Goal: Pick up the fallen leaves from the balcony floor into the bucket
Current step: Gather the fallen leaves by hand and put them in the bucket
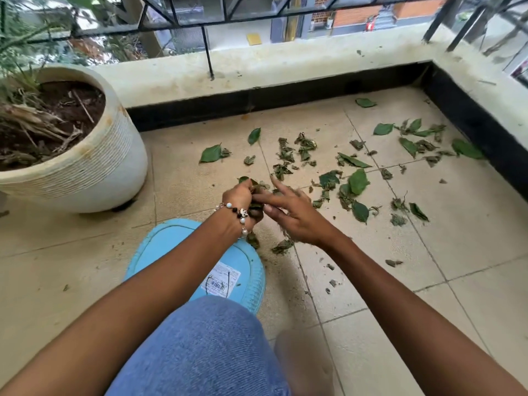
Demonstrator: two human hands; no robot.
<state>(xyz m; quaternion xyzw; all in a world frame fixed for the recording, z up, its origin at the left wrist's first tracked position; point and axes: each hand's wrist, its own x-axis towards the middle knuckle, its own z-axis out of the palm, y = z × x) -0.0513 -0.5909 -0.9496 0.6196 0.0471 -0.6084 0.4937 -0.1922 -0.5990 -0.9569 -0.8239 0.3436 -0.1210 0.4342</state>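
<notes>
Green and dried leaves (354,181) lie scattered over the beige tiled balcony floor, mostly to the right and ahead of my hands. My left hand (240,200), with a bead bracelet on its wrist, grips a bunch of leaves (255,187). My right hand (291,212) is just to its right, fingers spread and straight, touching the bunch. A light blue bucket (251,270) with a barcode label stands under my left forearm, partly hidden by my arm and my denim-clad knee. A few crumpled leaves (281,247) lie beside the bucket.
A large cream ribbed planter (108,164) with soil and dry stalks stands at the left. A low ledge (257,70) with a black base and a metal railing borders the floor at the back and right. My bare foot (303,364) is at the bottom.
</notes>
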